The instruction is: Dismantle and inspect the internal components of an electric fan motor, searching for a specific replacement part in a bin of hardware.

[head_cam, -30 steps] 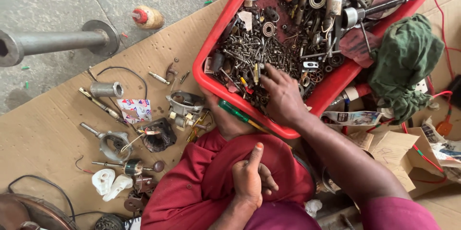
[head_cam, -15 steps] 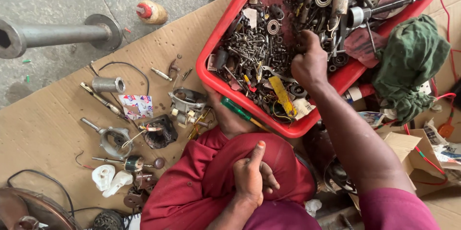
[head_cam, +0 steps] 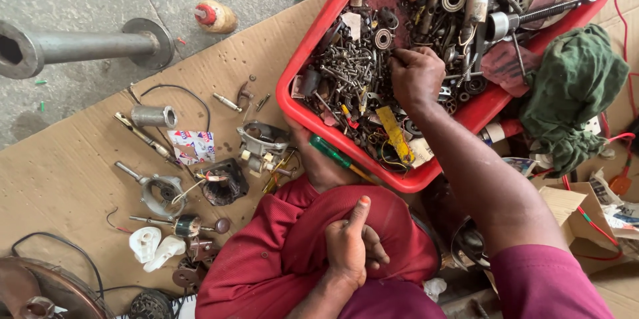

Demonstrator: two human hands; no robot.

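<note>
R hand [head_cam: 416, 76] w/ fingers curled narrow, digs in pile of small metal screws [head_cam: 346, 69] inside red plastic tray [head_cam: 296, 102], far right. L hand [head_cam: 349, 242] loosely closed, thumb up, rests on maroon-clothed knee [head_cam: 293, 239], near.

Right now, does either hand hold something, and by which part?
Cannot be told: right hand digs in the red plastic tray of screws, fingertips hidden; left hand rests on the knee, seemingly empty.

A small flat sachet [head_cam: 192, 146], white with red and blue print, lay on the cardboard sheet [head_cam: 60, 179] near its left part, beside a metal cylinder [head_cam: 153, 116]. A yellow printed strip [head_cam: 394, 134] lay in the red tray [head_cam: 313, 66] near its lower rim. Crumpled printed paper wrappers [head_cam: 616, 199] sat at the sheet's right edge.
</note>
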